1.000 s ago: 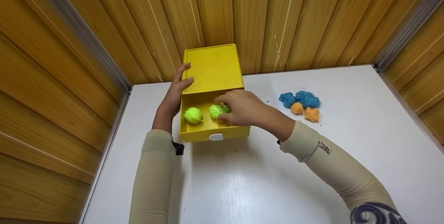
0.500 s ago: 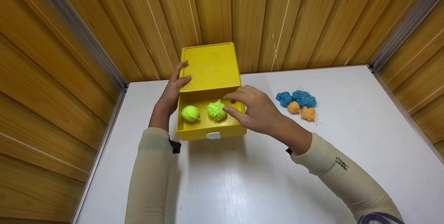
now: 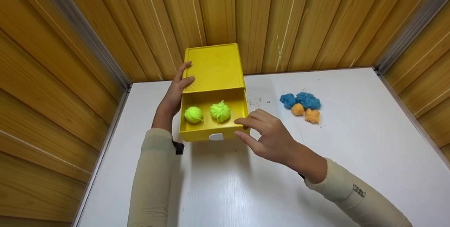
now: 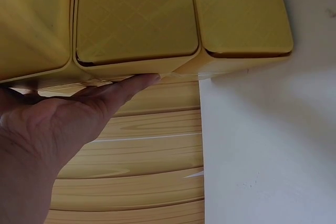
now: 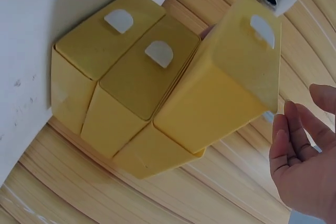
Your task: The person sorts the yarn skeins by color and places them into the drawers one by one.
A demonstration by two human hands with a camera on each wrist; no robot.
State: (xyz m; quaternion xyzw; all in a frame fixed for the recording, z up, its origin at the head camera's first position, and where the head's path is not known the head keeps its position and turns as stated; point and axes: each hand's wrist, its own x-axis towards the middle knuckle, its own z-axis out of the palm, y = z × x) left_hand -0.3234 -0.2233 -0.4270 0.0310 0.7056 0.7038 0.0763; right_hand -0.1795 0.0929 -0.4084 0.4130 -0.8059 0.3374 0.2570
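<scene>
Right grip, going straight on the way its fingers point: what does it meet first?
The right grip would most likely meet the front wall of the open yellow plastic drawer, near its right corner. Depth is unclear there, so they may be touching.

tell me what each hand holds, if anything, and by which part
The left hand holds the box by its top left edge. The right hand, at the drawer, grips nothing.
</scene>
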